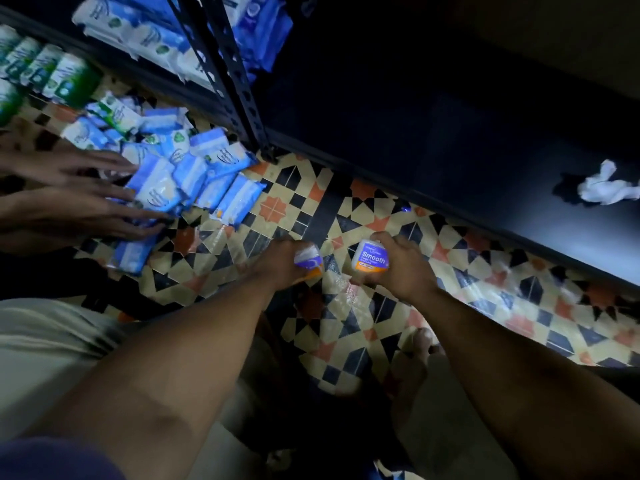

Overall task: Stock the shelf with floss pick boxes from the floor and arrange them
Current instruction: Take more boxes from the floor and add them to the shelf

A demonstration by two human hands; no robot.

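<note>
My right hand (401, 263) grips a floss pick box (371, 258), white with a purple "Smooth" label and an orange band, label facing up. My left hand (282, 263) holds a second floss pick box (309, 262) of the same purple and orange kind, partly hidden by my fingers. Both hands hover over the patterned tile floor (363, 317), just in front of the dark bottom shelf (485, 174), which lies to the upper right.
A crumpled white cloth (606, 187) lies on the shelf at the right. A black perforated shelf post (239, 84) stands at centre-left. Another person's two hands (90, 192) reach into a pile of blue packets (180, 174) on the floor. My bare foot (415, 362) rests below.
</note>
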